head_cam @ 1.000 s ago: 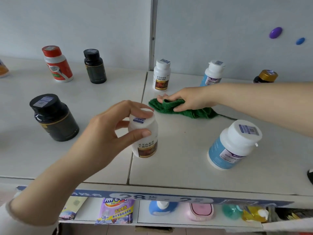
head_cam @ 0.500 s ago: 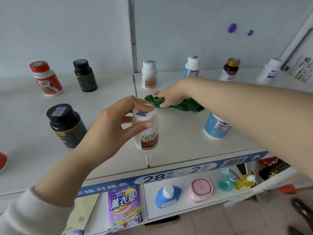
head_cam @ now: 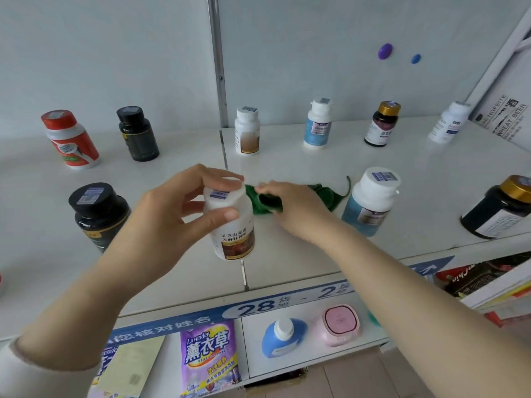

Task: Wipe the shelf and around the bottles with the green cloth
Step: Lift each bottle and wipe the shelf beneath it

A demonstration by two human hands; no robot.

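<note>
Left hand [head_cam: 169,214] gripping white bottle [head_cam: 232,225], right hand [head_cam: 293,208] clutching green cloth [head_cam: 267,201]

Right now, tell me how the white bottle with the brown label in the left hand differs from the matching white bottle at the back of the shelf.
The white brown-labelled bottle in the left hand is gripped by its cap and tilted; the white brown-labelled bottle at the back stands upright, untouched. The held one is at the shelf's front, beside the green cloth; the back one stands by the wall. Both share white caps with barcode stickers.
</note>
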